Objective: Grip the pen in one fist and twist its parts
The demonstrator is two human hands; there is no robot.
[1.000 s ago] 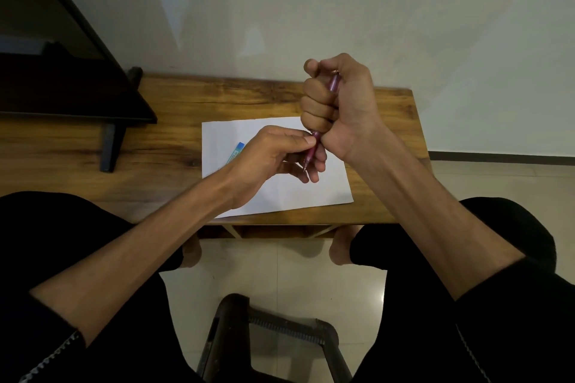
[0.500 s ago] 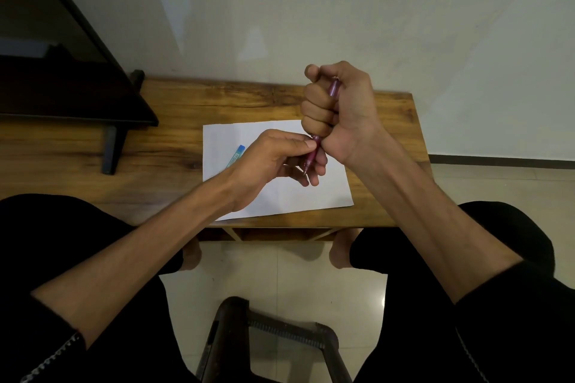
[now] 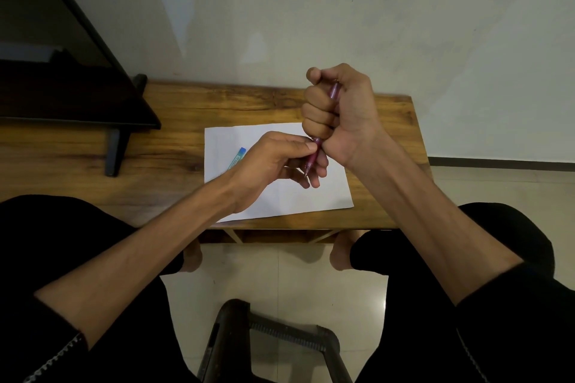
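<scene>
My right hand (image 3: 339,109) is a fist wrapped round a purple pen (image 3: 311,159), held nearly upright above the wooden table (image 3: 174,140). The pen's top shows at my thumb and its tip end sticks out below the fist. My left hand (image 3: 273,162) pinches that lower tip end between thumb and fingers. Both hands hover over a white sheet of paper (image 3: 292,199) lying on the table. A small blue item (image 3: 238,157) lies on the sheet, partly hidden behind my left hand.
A dark monitor (image 3: 62,78) on a black stand (image 3: 116,146) fills the table's left side. A pale wall (image 3: 342,9) rises behind the table. My knees in black trousers flank a tiled floor (image 3: 280,274), with a black chair frame (image 3: 273,342) below.
Both hands stay joined on the pen and have shifted only slightly; the left fingers have worked a little at the pen's tip.
</scene>
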